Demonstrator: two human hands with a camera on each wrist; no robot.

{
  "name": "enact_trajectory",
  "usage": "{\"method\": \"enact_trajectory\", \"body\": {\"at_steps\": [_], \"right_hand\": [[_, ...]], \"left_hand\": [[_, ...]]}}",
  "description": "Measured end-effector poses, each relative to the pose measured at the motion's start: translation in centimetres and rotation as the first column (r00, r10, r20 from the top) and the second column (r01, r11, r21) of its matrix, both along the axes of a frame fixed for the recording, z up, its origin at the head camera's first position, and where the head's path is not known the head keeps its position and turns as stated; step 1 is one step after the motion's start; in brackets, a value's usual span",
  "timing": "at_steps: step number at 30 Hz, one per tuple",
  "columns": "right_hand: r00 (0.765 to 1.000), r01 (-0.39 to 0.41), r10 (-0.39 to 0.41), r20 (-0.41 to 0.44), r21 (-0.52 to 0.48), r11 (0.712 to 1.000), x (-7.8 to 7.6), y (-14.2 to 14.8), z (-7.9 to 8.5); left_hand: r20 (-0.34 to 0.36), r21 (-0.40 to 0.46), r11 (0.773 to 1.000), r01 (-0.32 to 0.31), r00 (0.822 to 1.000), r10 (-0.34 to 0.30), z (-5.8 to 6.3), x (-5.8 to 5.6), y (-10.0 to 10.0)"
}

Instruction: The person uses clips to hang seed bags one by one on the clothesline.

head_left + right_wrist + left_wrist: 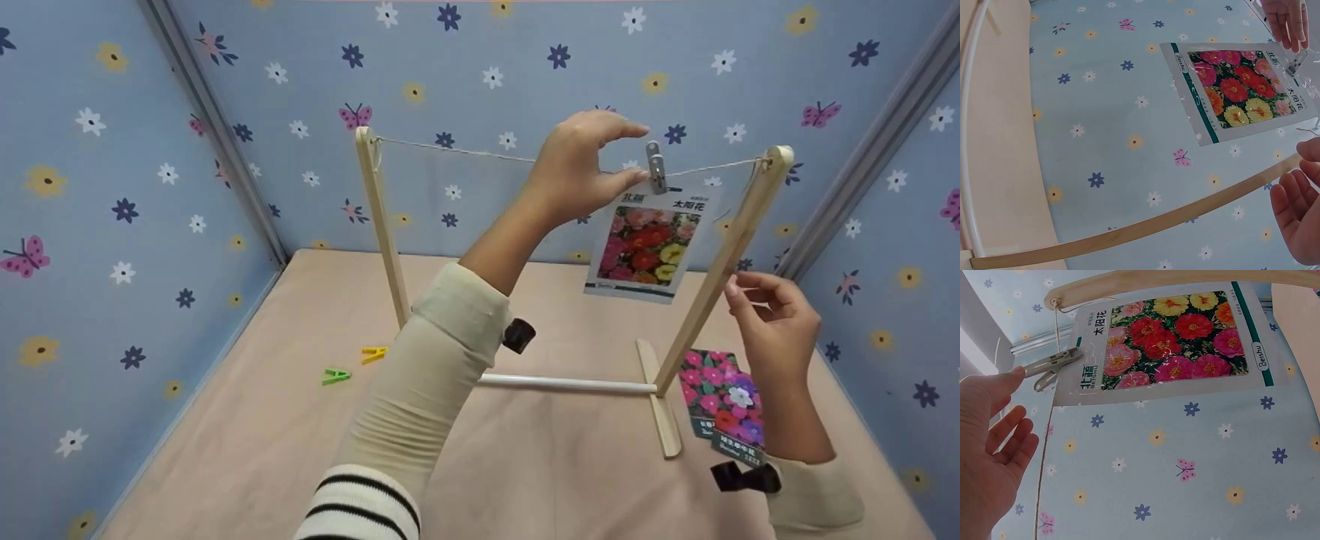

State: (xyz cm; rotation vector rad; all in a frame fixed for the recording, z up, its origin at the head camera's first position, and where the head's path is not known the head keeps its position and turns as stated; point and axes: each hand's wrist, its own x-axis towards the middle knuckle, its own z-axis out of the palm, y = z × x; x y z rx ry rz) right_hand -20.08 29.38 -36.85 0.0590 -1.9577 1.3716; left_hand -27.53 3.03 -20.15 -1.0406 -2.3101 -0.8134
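A seed packet with red, pink and yellow flowers hangs from a string, fastened at its top edge by a grey clothespin. My left hand is beside the clothespin, index finger and thumb spread apart; in the left wrist view the thumb tip is right at the handle end of the clothespin. My right hand, fingers loosely bent and holding nothing, is beside the right wooden post. In the right wrist view the packet lies between both hands.
Two more flower packets overlap on the pink cloth, right of the rack's foot. A yellow clothespin and a green clothespin lie at the left. A white rod runs along the rack's base.
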Motion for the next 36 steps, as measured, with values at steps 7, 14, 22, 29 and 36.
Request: {"method": "enact_trajectory", "body": {"at_steps": [7,14,22,29,36], "right_hand": [[0.991,-0.118,0.119,-0.054,0.025,0.993,0.3,0.5,-0.2],[0.984,-0.174,0.177,-0.020,0.102,0.980,1.1,0.9,-0.4],[0.981,-0.193,0.196,-0.005,0.162,0.968,1.4,1.2,-1.0],[0.979,-0.194,0.204,-0.027,0.209,0.958,1.9,1.1,-1.5],[0.983,-0.177,0.181,0.007,0.235,0.956,2.4,1.3,-2.1]], "left_hand": [[-0.013,0.100,0.990,0.096,0.995,-0.095,-0.5,0.5,-1.2],[-0.019,0.140,0.973,0.181,0.983,-0.180,-1.2,0.9,-2.7],[-0.006,0.195,0.956,0.219,0.975,-0.222,-3.0,1.3,-4.3],[-0.020,0.236,0.938,0.252,0.967,-0.255,-5.1,1.5,-5.4],[-0.071,0.278,0.912,0.303,0.953,-0.295,-7.0,2.2,-6.4]]}}
